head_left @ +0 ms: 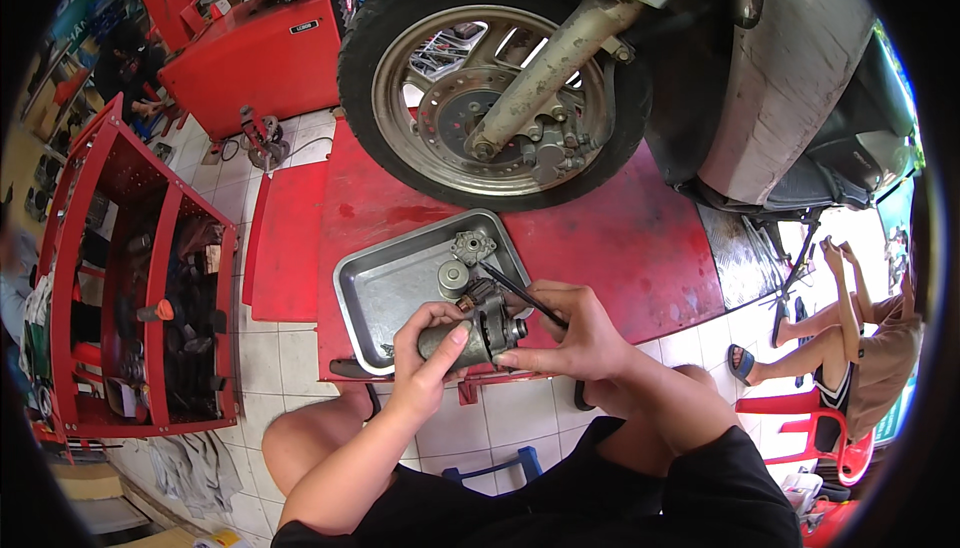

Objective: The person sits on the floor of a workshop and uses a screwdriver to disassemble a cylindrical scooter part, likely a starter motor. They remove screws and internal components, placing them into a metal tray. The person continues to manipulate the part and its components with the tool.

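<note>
My left hand (pixel 425 353) is wrapped round the grey cylindrical body of a small motor (pixel 440 344), which looks like a starter motor. The motor is held on its side above the near edge of a metal tray (pixel 385 293). My right hand (pixel 570 333) is closed on a slim black tool (pixel 535 304) that slants toward the upper left; its exact kind cannot be made out. The right thumb presses on the motor's right end. Inside the tray, beyond the motor, lie a round silver cap (pixel 453 276) and a cast metal cover with holes (pixel 472 247).
The tray rests on a red platform (pixel 620 238), below a scooter's front wheel (pixel 490 98). A red shelf cart (pixel 150 298) stands at left, with a red cabinet (pixel 250 58) behind. A blue stool (pixel 495 470) is below me; another person (pixel 870 338) sits at right.
</note>
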A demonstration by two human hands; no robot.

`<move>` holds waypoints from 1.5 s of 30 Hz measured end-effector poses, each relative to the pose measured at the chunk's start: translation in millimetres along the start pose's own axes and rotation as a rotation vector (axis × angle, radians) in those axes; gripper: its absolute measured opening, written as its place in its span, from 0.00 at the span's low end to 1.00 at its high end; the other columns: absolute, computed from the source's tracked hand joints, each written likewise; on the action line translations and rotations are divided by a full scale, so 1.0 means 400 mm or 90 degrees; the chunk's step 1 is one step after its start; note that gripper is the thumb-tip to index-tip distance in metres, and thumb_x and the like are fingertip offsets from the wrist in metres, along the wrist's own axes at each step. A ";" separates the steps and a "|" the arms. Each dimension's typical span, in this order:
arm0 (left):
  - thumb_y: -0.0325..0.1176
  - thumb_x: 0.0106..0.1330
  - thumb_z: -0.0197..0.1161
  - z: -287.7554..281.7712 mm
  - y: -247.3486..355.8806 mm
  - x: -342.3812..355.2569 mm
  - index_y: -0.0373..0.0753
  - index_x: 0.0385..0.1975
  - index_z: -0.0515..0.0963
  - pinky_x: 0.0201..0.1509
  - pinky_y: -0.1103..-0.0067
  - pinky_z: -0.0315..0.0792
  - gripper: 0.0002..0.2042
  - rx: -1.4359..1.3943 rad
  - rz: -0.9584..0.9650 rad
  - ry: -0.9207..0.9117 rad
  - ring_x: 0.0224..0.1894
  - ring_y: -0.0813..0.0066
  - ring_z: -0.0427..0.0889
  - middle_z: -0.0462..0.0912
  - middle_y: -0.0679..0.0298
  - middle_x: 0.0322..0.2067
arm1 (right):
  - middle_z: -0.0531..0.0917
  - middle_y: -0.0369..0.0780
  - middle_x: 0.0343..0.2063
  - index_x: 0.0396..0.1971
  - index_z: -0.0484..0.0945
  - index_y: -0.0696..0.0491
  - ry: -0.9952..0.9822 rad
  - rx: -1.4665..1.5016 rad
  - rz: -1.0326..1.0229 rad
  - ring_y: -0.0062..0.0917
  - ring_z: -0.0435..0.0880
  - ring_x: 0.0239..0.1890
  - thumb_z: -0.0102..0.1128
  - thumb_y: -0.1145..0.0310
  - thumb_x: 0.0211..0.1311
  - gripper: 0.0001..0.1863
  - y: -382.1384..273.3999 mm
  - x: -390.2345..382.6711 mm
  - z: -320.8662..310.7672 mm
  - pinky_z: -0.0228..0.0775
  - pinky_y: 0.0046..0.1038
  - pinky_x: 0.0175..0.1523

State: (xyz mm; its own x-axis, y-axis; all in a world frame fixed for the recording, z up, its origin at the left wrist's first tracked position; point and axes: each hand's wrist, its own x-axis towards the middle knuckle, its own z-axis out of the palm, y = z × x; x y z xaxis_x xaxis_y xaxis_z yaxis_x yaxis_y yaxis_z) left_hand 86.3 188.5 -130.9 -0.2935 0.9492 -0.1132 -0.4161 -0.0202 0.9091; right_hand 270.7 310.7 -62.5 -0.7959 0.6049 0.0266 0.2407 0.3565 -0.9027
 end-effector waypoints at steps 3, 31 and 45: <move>0.38 0.65 0.65 -0.003 0.002 0.003 0.33 0.41 0.74 0.41 0.82 0.68 0.15 0.159 0.165 0.002 0.35 0.80 0.73 0.77 0.64 0.33 | 0.81 0.39 0.31 0.46 0.82 0.64 0.021 0.129 0.048 0.18 0.75 0.33 0.84 0.60 0.45 0.31 0.002 -0.004 0.019 0.68 0.26 0.36; 0.35 0.60 0.67 -0.010 0.008 0.003 0.30 0.39 0.74 0.47 0.74 0.71 0.15 0.296 0.276 -0.038 0.37 0.69 0.78 0.78 0.58 0.33 | 0.71 0.34 0.32 0.58 0.74 0.68 -0.031 0.094 -0.055 0.11 0.59 0.24 0.85 0.64 0.41 0.43 0.054 -0.032 0.037 0.52 0.20 0.29; 0.37 0.67 0.65 0.002 0.018 -0.012 0.36 0.40 0.75 0.22 0.87 0.67 0.12 -0.048 -0.102 -0.064 0.29 0.85 0.74 0.76 0.68 0.33 | 0.79 0.48 0.49 0.60 0.75 0.63 -0.051 -0.045 -0.227 0.40 0.83 0.48 0.84 0.67 0.39 0.44 0.044 -0.025 0.015 0.76 0.34 0.53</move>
State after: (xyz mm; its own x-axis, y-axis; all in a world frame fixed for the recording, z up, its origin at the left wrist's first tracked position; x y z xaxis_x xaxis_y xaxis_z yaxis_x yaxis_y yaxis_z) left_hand 85.3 184.1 -123.6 -0.1328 0.9687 -0.2098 -0.5153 0.1134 0.8495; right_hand 279.6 306.4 -81.1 -0.8772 0.3765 0.2980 -0.0245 0.5847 -0.8109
